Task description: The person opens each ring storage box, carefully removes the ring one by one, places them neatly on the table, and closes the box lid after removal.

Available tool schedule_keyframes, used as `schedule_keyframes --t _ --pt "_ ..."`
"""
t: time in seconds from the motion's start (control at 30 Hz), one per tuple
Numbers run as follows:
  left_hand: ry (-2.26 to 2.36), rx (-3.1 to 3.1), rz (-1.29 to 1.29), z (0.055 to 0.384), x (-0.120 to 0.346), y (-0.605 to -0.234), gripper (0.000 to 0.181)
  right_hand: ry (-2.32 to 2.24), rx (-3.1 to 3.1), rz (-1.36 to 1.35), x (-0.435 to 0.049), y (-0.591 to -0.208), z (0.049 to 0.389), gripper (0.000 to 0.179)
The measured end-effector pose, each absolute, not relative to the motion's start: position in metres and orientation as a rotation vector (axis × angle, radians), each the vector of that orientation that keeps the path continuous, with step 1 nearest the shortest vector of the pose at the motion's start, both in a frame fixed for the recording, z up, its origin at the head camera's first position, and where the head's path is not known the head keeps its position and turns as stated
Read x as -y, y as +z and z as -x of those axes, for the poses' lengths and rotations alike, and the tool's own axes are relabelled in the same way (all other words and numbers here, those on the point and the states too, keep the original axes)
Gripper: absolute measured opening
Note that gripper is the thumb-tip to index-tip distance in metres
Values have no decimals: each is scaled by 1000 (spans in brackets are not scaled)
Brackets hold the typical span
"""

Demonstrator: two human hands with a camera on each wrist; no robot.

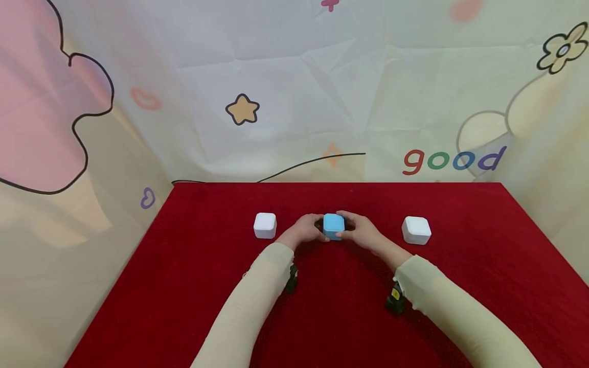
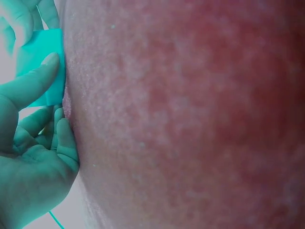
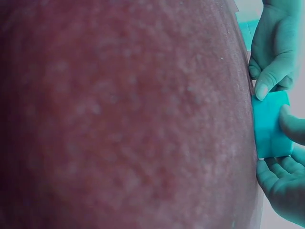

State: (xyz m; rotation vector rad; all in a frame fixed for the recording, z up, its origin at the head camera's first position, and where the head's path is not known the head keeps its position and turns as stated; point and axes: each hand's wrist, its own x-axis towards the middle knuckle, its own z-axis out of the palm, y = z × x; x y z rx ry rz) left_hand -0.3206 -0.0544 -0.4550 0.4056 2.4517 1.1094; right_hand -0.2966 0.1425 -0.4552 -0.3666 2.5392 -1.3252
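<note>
A person in pale long sleeves [image 1: 264,283] grips a light blue block [image 1: 333,227] with both hands at a red-topped table [image 1: 184,301]. The left hand [image 1: 306,229] clasps the block from its left side and the right hand [image 1: 365,233] from its right, the two hands separated only by the block itself. In both wrist views, the right thumb and the left thumb lie on the blue block, which sits against the red surface. A white block [image 1: 265,226] stands to the left of the blue one, beyond the left hand, and a second white block [image 1: 416,230] stands to its right, farther off. Behind the blue block hangs a printed backdrop [image 1: 313,76], with an orange star [image 1: 242,109] up and to the block's left, and the word "good" [image 1: 454,160] in colored letters up and to its right.
</note>
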Motion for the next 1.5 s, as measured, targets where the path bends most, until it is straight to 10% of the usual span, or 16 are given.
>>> schedule_keyframes --t 1.5 --pt "1026 -2496 -429 317 51 -450 63 -1177 -2589 448 -144 -451 299 61"
